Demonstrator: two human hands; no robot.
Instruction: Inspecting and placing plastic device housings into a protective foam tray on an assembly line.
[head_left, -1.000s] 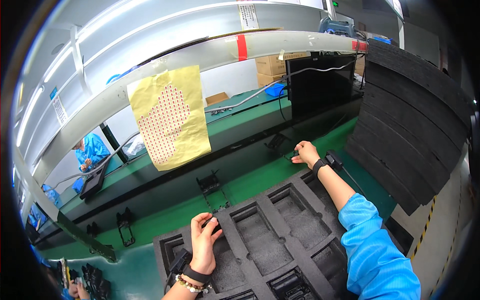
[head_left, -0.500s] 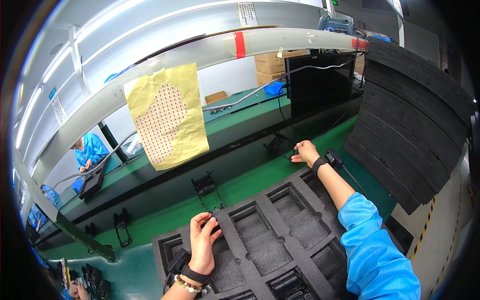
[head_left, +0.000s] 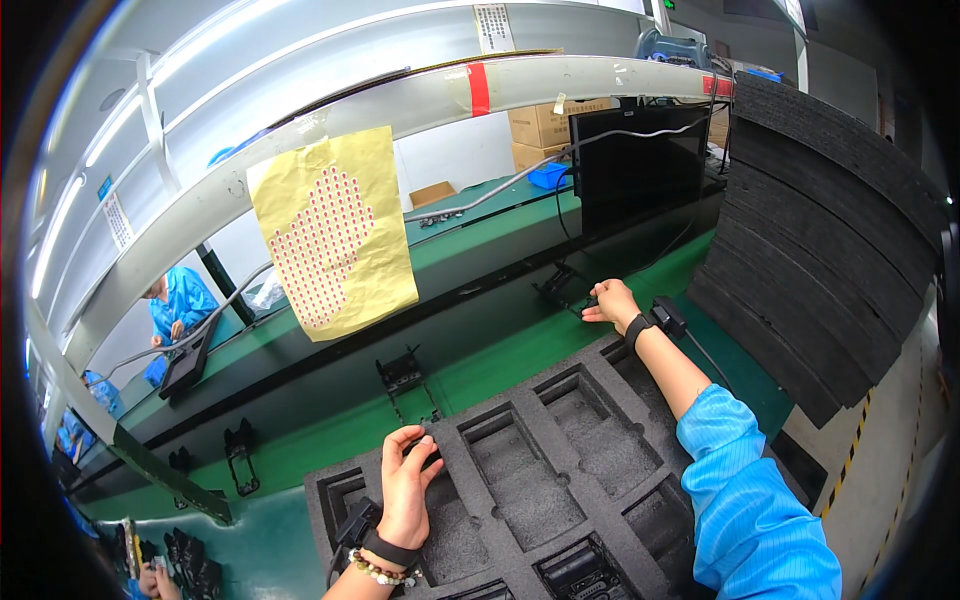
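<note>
The left hand (head_left: 407, 487) is laid on the far rim of a black foam tray (head_left: 520, 490) that lies on the green counter (head_left: 500, 355). Its fingers are curled together over the rim at a small dark part (head_left: 428, 453), though it cannot be told whether that part is clamped in the grip. A beaded bracelet and a dark band are worn at the wrist.

The right hand (head_left: 612, 302) is stretched well forward, past the tray's far right corner, and is set against a black bracket (head_left: 565, 287) on the counter. The fingers are bent down onto it; a firm grip cannot be made out. A black strap with a cord is worn on this wrist, and a blue sleeve covers the forearm.

More brackets (head_left: 403, 372) are spaced along the counter to the left. A yellow sheet (head_left: 335, 232) with red dots is hung from the rail above, a dark screen (head_left: 640, 165) is stood behind, and black foam sheets (head_left: 830, 230) are stacked at the right. Another person (head_left: 178, 305) in blue is seen at far left.
</note>
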